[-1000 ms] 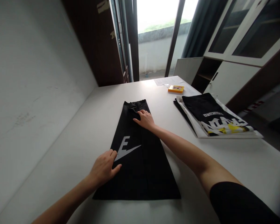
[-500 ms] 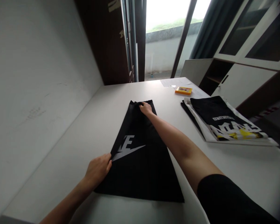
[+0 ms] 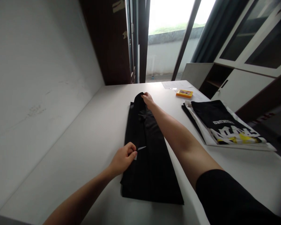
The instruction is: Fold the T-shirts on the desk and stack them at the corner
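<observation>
A black T-shirt (image 3: 158,168) lies lengthwise on the white table, its left side lifted and turned over toward the middle. Only a sliver of its grey print shows beside my left hand. My left hand (image 3: 125,156) pinches the turned-over layer about halfway along the shirt. At the far end, my right hand (image 3: 148,99) grips the raised collar end between thumb and fingers, and the cloth there bulges up. My right forearm passes over the shirt's right edge.
A stack of folded shirts (image 3: 213,114), black and white with yellow print, lies on the right of the white table (image 3: 96,125). Behind it are a yellow-orange box (image 3: 184,93) and papers (image 3: 175,84). A wall (image 3: 37,93) borders the table's left side.
My left hand has carried the shirt's left edge rightward over the middle, covering most of the grey print. My right hand has lifted the collar end slightly up and away.
</observation>
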{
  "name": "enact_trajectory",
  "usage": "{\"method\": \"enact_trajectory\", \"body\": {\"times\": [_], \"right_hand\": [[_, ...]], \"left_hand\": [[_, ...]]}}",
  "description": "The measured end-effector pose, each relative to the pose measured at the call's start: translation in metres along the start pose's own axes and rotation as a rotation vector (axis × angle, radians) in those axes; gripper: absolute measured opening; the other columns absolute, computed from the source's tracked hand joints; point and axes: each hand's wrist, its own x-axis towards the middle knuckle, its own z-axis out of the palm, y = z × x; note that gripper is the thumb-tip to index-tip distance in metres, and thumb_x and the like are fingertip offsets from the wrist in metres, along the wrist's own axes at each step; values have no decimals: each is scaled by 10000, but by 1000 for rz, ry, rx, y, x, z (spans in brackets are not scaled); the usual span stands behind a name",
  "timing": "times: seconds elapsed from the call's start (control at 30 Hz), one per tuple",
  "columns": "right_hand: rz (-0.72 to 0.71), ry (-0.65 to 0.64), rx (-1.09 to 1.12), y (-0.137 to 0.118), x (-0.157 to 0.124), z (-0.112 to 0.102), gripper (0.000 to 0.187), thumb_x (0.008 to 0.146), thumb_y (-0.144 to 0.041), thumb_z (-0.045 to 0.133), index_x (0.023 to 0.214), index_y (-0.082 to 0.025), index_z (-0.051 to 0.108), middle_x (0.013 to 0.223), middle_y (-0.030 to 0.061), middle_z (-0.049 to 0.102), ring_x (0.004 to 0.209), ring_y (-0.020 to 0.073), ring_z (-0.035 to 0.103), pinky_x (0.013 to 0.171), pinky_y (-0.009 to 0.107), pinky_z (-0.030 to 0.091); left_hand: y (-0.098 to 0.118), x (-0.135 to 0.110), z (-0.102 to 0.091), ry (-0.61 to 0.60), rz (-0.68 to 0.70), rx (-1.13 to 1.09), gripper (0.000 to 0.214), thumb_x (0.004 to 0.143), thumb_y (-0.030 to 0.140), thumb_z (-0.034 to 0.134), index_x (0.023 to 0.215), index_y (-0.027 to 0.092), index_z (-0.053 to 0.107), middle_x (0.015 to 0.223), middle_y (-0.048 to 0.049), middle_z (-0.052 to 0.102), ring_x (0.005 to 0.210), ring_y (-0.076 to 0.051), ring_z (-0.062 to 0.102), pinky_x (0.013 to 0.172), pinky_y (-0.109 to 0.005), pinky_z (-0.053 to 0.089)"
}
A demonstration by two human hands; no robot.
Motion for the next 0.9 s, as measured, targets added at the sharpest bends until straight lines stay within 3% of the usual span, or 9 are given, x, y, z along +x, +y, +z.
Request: {"method": "enact_trajectory", "body": {"times": [0.07,0.17,0.37,0.5,0.6,0.7,0.83,0.9], "right_hand": [[86,95,-83,12,0,-11,307,893,-372,546,1124,-188,631,1009,63,691,935,218,624,844,310,516],[193,84,-121,37,-8,-26,395,902,-441,551,1197,-189,623,1065,80,705,962,231,644,839,314,521],[337,70,-217,72,-22,-34,477,926,-553,548,1158,-165,700,1090,143,732,1051,309,679,881,363,543],[316,84,-320,69,-15,-20,519,877,-357,657,1353,-154,617,1287,153,686,1189,285,643,1012,368,501],[107,48,-321,57,-6,-11,604,881,-277,632,1472,-207,527,1373,103,651,1242,243,614,1074,360,466],[-79,19,-305,51,-3,-10,548,928,-261,550,1475,-246,528,1365,70,660,1228,229,620,1078,365,467],[156,24,-474,54,-13,-19,609,865,-182,581,1471,-166,526,1340,179,658,1226,309,625,1055,434,476],[162,-10,-512,55,-20,-22,686,835,-163,599,1512,-167,487,1341,191,656,1226,327,623,1050,453,478]], "left_hand": [[0,10,19,-42,17,51,72,938,280,556,963,214,572,599,83,466,561,-114,430,590,-241,310],[-3,17,38,-120,68,130,246,919,241,589,1162,234,627,651,75,572,600,-126,525,620,-245,350],[-6,7,48,-203,202,306,455,914,241,619,1365,286,582,775,56,672,704,-155,636,673,-259,412],[-9,1,56,-263,337,438,424,887,146,603,1286,285,640,922,24,755,854,-188,702,824,-314,445],[-11,-1,58,-285,406,492,322,908,176,614,1215,263,659,1065,-10,765,947,-212,710,869,-346,440],[-12,-2,57,-307,448,535,185,920,241,653,1105,251,659,1014,-7,757,927,-214,699,835,-341,427],[-10,-4,54,-322,479,561,48,941,221,627,988,233,627,944,-2,732,882,-187,677,805,-318,407],[-9,-4,53,-321,486,544,46,954,198,591,982,228,610,944,-3,721,883,-179,668,802,-311,403]]}}
